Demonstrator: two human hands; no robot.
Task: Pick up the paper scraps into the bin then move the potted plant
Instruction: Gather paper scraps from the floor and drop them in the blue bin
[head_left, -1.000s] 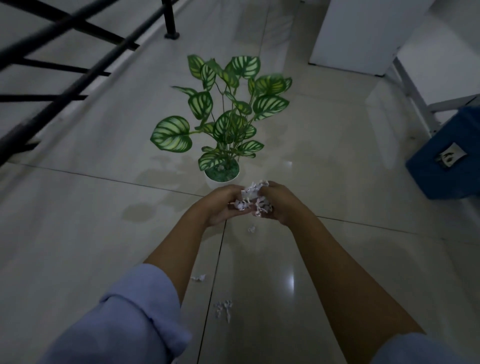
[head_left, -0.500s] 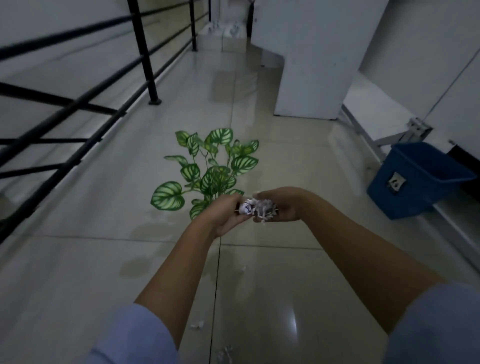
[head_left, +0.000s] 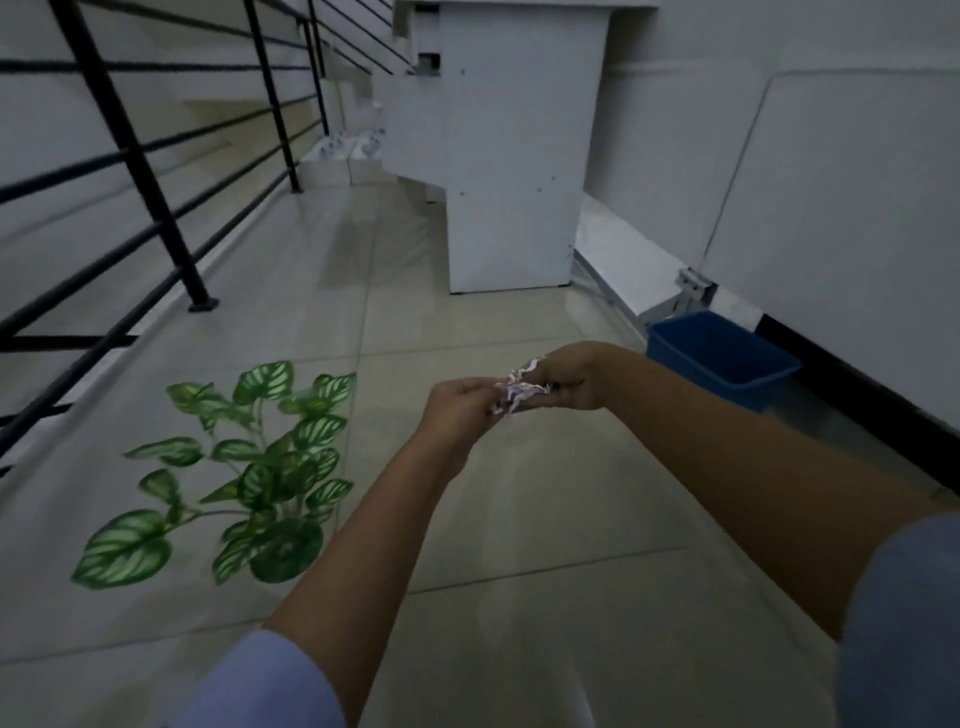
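above the floor tiles, the paper scraps (head_left: 521, 393) were pinched between the left hand (head_left: 457, 410) and right hand (head_left: 574, 375), now carried off the potted plant (head_left: 249, 478) toward the blue bin (head_left: 722, 358), still short of it.

potted plant (head_left: 249, 478) blurred, pot hidden

Green leaves veined pale on the plant (head_left: 249, 483); blue bin (head_left: 727, 358); white scraps (head_left: 519, 392) with faint pink; black railing (head_left: 156, 208); glossy beige floor (head_left: 519, 519); pale blue sleeves (head_left: 260, 680).
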